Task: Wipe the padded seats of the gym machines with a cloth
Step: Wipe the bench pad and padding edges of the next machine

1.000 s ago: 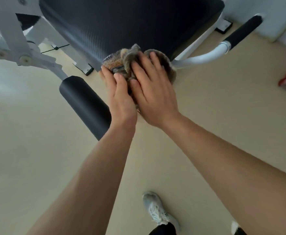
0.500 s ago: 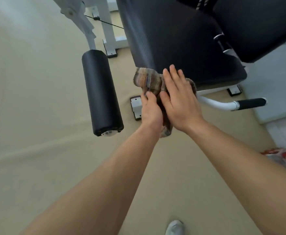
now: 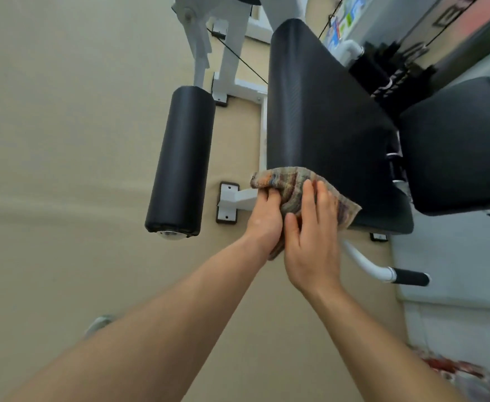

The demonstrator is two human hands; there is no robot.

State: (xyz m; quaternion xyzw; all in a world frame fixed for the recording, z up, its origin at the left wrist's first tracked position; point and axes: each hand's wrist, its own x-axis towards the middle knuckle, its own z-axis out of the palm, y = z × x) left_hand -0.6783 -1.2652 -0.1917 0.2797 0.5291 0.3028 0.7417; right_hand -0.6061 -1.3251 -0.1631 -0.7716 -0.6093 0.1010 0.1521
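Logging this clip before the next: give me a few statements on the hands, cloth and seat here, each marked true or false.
1. Both hands are on the cloth. True: left hand, right hand.
2. The cloth lies at the near edge of the padded seat. True.
3. The cloth is plain white. False: it is striped in several colours.
4. The roller pad lies right of the seat. False: left.

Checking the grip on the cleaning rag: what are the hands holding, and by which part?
The left hand grips the striped woven cloth by its bunched left end; the right hand presses flat on its middle.
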